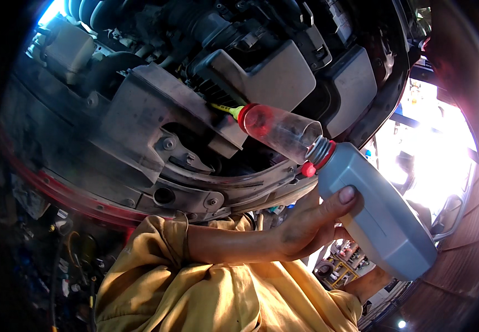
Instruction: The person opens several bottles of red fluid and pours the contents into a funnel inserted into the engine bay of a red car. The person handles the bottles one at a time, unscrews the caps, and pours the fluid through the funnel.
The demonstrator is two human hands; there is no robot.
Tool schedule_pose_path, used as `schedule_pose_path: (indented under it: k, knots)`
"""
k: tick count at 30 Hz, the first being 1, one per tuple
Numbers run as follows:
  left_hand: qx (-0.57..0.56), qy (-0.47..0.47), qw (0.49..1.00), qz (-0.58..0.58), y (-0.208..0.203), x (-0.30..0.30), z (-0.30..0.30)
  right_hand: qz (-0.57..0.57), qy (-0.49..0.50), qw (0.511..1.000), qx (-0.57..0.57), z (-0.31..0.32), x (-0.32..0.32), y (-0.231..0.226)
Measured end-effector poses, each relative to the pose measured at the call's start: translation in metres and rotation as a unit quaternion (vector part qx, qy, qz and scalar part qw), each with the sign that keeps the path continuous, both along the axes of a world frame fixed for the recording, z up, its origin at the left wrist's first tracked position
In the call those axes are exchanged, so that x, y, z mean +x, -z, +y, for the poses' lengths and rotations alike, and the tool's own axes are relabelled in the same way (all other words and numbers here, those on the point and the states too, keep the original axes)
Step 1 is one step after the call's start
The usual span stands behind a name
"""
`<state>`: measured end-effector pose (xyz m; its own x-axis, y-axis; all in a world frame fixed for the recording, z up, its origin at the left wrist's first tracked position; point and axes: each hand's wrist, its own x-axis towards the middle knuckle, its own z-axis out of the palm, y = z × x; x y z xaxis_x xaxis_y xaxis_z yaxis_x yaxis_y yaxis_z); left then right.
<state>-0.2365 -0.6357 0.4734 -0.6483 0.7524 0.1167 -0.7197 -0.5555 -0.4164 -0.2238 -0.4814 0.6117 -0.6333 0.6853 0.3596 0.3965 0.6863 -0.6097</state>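
A grey plastic oil jug (376, 213) with a red ring at its neck is tilted, its mouth down to the left. My left hand (317, 224) grips it near the neck, thumb across the near face. The jug's mouth meets the open end of a clear plastic funnel (286, 130) that looks like a cut bottle, with a red collar. From the collar a yellow spout (227, 110) runs down toward the engine; its far end is hidden. My right hand (376, 276) reaches up behind the jug's lower end, its fingers hidden. I cannot make out any flowing liquid.
The open engine bay holds grey plastic covers (275, 77), a pale reservoir (69, 47) and dark hoses. The car's front panel (189, 193) curves close above my left arm. A yellow rack (343, 274) stands below on the right. Bright light comes from the right.
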Motion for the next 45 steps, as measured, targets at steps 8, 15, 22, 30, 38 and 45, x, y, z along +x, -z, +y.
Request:
schedule_pose_path:
  k: [8,15,22,30,38,45]
  knots:
    - [-0.007,-0.016,1.0,0.009,-0.004,-0.002,0.002,0.014,-0.004,0.999,0.048,0.004,0.01,-0.011]
    - [-0.047,-0.051,0.997,0.019,0.0,0.011,0.007,0.025,-0.009,0.996,0.082,0.007,0.016,-0.014]
    - [-0.057,-0.026,0.998,0.018,0.002,0.008,0.015,0.03,-0.017,0.994,0.107,0.006,0.021,-0.014]
    - [-0.15,-0.012,0.987,0.058,0.005,-0.007,0.007,0.028,-0.019,0.991,0.133,0.005,0.03,-0.011]
    - [-0.138,-0.021,0.989,0.047,0.006,-0.009,0.013,0.023,-0.023,0.989,0.145,0.005,0.033,-0.01]
    - [-0.141,-0.041,0.988,0.054,0.007,-0.009,0.012,0.023,-0.022,0.988,0.152,0.006,0.036,-0.012]
